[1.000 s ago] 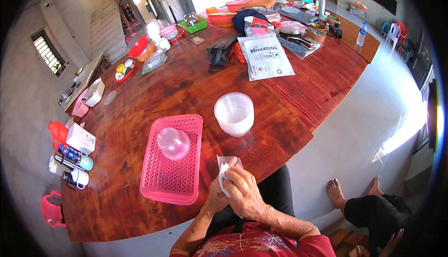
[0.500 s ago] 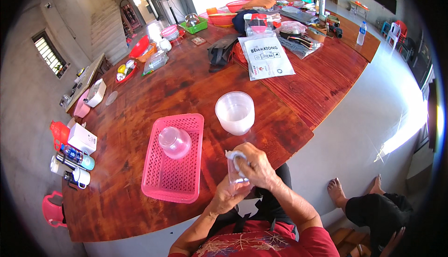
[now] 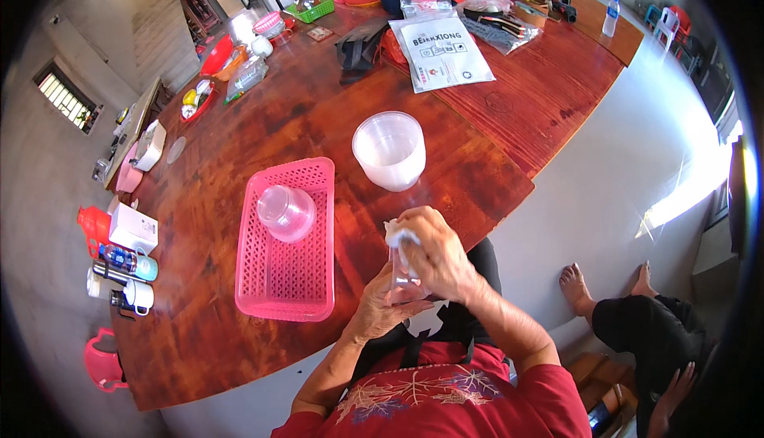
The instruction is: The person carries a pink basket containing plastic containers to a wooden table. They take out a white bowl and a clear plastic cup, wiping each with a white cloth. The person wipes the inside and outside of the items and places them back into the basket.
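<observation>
My left hand (image 3: 377, 308) grips a small clear plastic container (image 3: 404, 282) from below, just beyond the near table edge. White cloth or tissue (image 3: 397, 236) is bunched in the fingers of my right hand (image 3: 439, 252), which presses it at the container's mouth. The right fingertips are partly hidden. To the left lies a pink perforated plastic basket (image 3: 326, 283), with a clear container (image 3: 285, 214) upside down in it. Upright on the table, beyond my hands, stand clear round tubs (image 3: 389, 153) that look nested.
The wooden table (image 3: 191, 319) carries bottles and mugs (image 3: 131, 279) at its left edge. Farther off lie a white printed bag (image 3: 447, 52), a black bag (image 3: 362, 50) and a green basket (image 3: 312, 10). Another person's bare feet and dark-clothed legs (image 3: 649, 319) are at right.
The view has shifted, so the tabletop things sit higher in the picture. My right hand still holds the white cloth at the container, and my left hand keeps its grip.
</observation>
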`<state>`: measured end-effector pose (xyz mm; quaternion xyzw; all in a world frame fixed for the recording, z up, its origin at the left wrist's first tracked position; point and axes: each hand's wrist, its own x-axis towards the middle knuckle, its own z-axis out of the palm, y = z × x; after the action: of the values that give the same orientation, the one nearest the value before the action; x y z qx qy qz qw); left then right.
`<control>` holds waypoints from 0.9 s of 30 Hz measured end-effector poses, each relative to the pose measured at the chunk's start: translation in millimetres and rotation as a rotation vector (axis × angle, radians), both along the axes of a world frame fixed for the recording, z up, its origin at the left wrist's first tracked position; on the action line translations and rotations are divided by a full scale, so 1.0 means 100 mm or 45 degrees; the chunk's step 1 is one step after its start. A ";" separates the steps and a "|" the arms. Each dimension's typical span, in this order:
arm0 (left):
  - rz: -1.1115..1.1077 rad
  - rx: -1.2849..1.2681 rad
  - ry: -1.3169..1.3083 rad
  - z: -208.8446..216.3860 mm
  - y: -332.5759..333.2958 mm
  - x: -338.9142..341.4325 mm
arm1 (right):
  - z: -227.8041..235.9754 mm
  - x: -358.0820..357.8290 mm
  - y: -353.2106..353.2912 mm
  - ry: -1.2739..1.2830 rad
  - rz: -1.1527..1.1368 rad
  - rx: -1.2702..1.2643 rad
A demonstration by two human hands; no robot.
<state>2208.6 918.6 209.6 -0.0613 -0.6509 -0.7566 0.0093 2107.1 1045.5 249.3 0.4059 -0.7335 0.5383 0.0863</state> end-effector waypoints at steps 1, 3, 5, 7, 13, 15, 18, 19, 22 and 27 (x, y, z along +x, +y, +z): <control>-0.004 -0.106 0.016 -0.01 -0.01 0.02 | -0.03 -0.10 0.01 -0.189 0.060 0.063; 0.001 -0.529 0.388 -0.05 -0.09 -0.01 | -0.05 -0.25 0.00 -0.541 0.160 0.120; 0.032 -0.539 0.345 -0.08 -0.09 -0.02 | -0.09 -0.27 -0.02 -0.590 0.179 0.096; 0.079 -0.436 0.295 -0.10 -0.08 -0.04 | -0.19 -0.24 -0.08 -0.355 0.100 0.103; 0.193 -0.114 0.175 -0.08 -0.10 -0.10 | -0.09 0.40 -0.10 0.527 -0.144 0.117; 0.070 -0.254 0.142 -0.14 -0.23 -0.02 | -0.10 0.38 -0.07 0.521 -0.099 0.096; -0.032 -0.422 0.140 -0.01 -0.25 0.04 | 0.00 0.12 0.01 0.177 0.065 0.001; -0.069 -0.503 0.141 0.06 -0.25 0.06 | 0.00 0.00 0.04 -0.007 0.183 -0.049; -0.185 -0.337 0.329 0.07 -0.27 0.05 | -0.02 -0.20 0.12 -0.704 0.432 -0.120; -0.166 0.452 0.148 -0.02 -0.27 0.05 | -0.17 -0.16 0.11 -1.170 0.391 -0.323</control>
<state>2214.1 891.9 207.9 -0.1442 -0.5002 -0.8538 0.0087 2091.1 1056.3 231.9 0.2167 -0.5562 0.7528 -0.2773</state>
